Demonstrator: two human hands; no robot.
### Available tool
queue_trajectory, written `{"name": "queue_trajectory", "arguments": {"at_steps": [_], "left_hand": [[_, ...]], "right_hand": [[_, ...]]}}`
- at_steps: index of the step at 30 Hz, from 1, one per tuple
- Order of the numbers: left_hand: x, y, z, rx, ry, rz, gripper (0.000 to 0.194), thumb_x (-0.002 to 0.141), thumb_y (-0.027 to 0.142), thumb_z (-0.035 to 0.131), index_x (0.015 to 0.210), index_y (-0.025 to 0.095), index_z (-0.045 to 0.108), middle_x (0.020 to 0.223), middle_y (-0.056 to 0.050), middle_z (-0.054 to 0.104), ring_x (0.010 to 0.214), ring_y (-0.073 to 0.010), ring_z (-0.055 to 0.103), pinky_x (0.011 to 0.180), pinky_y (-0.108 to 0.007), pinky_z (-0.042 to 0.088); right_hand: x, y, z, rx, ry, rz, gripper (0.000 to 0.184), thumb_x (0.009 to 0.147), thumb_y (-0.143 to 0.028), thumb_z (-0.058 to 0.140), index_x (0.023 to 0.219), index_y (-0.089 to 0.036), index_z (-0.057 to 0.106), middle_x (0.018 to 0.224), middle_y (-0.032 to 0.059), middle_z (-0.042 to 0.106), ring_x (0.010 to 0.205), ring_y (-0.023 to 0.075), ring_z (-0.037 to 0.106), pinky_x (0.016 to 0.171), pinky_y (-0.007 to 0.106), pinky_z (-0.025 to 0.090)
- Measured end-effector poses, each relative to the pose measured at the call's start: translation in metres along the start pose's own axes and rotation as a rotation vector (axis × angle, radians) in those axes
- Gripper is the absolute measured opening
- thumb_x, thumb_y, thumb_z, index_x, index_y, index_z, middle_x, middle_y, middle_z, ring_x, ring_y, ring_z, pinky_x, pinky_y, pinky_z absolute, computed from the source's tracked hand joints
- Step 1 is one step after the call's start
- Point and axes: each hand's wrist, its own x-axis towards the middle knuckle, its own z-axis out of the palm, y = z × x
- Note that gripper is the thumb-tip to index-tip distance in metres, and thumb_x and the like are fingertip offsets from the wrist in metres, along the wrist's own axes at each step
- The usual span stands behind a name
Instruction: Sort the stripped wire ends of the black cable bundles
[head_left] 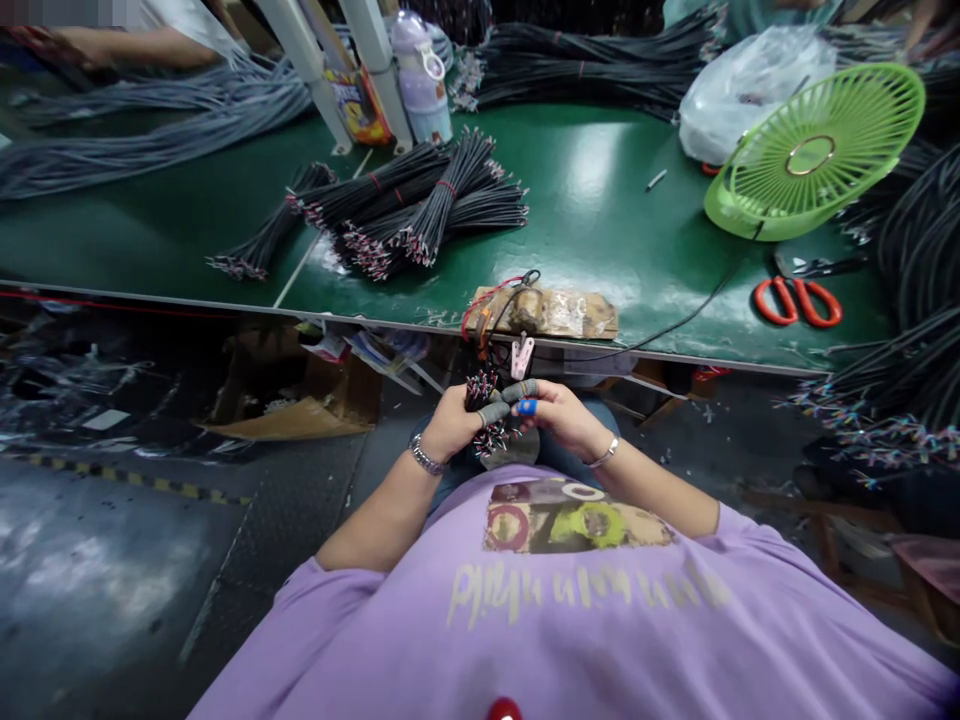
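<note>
My left hand (452,420) is closed round a bundle of short black cables (484,412) whose stripped, coloured wire ends point up and down. My right hand (559,412), with grey and blue finger cots, pinches the same bundle from the right. Both hands sit low over my lap, just below the green table's front edge (375,322). A taped cardboard block with a wired clip (541,312) lies on that edge right above my hands. I wear a wristwatch on the left wrist and a bracelet on the right.
Bundles of black cables (409,205) lie mid-table. A green fan (814,150), red-handled scissors (796,300), a plastic bag (750,85) and a lilac bottle (421,75) stand farther off. More cable heaps lie at right and back. Another person's arm (127,45) rests at the far left.
</note>
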Motion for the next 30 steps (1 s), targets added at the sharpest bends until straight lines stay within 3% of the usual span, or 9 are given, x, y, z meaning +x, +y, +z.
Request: {"name": "queue_trajectory", "arguments": {"at_steps": [3, 7, 15, 30], "left_hand": [[-0.0014, -0.0003, 0.0012, 0.024, 0.058, 0.029, 0.024, 0.063, 0.031, 0.075, 0.073, 0.012, 0.065, 0.069, -0.001, 0.066, 0.062, -0.0127, 0.057, 0.062, -0.024, 0.047], [-0.0029, -0.0022, 0.0018, 0.092, 0.101, 0.060, 0.018, 0.067, 0.027, 0.070, 0.074, 0.012, 0.064, 0.070, -0.002, 0.066, 0.063, -0.0125, 0.058, 0.061, -0.024, 0.048], [-0.0025, -0.0003, 0.0020, 0.177, 0.112, 0.108, 0.012, 0.069, 0.023, 0.066, 0.074, 0.012, 0.063, 0.069, -0.001, 0.065, 0.063, -0.0121, 0.057, 0.061, -0.023, 0.047], [-0.0014, -0.0027, 0.0004, 0.085, 0.109, 0.068, 0.015, 0.065, 0.025, 0.071, 0.072, 0.013, 0.064, 0.068, -0.001, 0.066, 0.062, -0.0133, 0.058, 0.061, -0.025, 0.048]], "right_hand": [[0.0008, 0.0007, -0.0043, 0.213, -0.026, 0.107, 0.013, 0.071, -0.023, 0.067, 0.079, -0.013, 0.066, 0.074, 0.0041, 0.070, 0.049, 0.0070, 0.051, 0.055, 0.026, 0.055], [0.0019, 0.0008, -0.0079, 0.338, -0.017, 0.191, 0.015, 0.078, -0.029, 0.062, 0.077, -0.013, 0.061, 0.075, 0.0081, 0.072, 0.049, 0.0093, 0.057, 0.057, 0.029, 0.058], [0.0030, 0.0019, -0.0089, 0.344, -0.014, 0.220, 0.016, 0.075, -0.024, 0.070, 0.082, -0.014, 0.060, 0.075, 0.0072, 0.073, 0.055, 0.0118, 0.065, 0.055, 0.025, 0.058], [-0.0002, 0.0006, -0.0053, 0.365, -0.057, 0.196, 0.024, 0.068, -0.017, 0.075, 0.089, -0.012, 0.064, 0.080, 0.0059, 0.074, 0.057, 0.0095, 0.065, 0.057, 0.023, 0.059]]}}
